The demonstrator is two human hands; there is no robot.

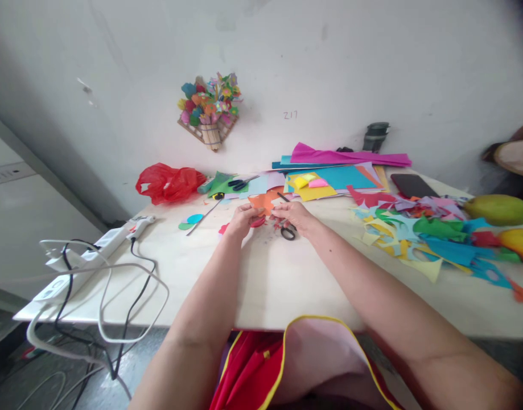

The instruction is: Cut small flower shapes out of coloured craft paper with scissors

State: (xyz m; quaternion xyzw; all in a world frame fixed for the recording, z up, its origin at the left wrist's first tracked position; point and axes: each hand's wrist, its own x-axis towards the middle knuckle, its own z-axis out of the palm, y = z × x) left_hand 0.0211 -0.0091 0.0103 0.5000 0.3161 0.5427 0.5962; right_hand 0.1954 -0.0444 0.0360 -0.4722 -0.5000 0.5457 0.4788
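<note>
Above the middle of the table, a piece of orange paper is pinched between my two hands. Its left edge is in my left hand, fingers closed. My right hand is closed at its right edge, where a pale patch shows by the fingertips. A short dark stick, perhaps a pen, lies just behind the right fingers. Below my right hand is a black loop handle, partly hidden. Something red and curved sits under my left fingertips, among small paper scraps too blurred to tell apart.
Left are a power strip with cables, a red plastic bag, paper discs and dark-handled scissors. Coloured sheets lie at the back. Right are a phone, paper offcuts and a green-yellow fruit.
</note>
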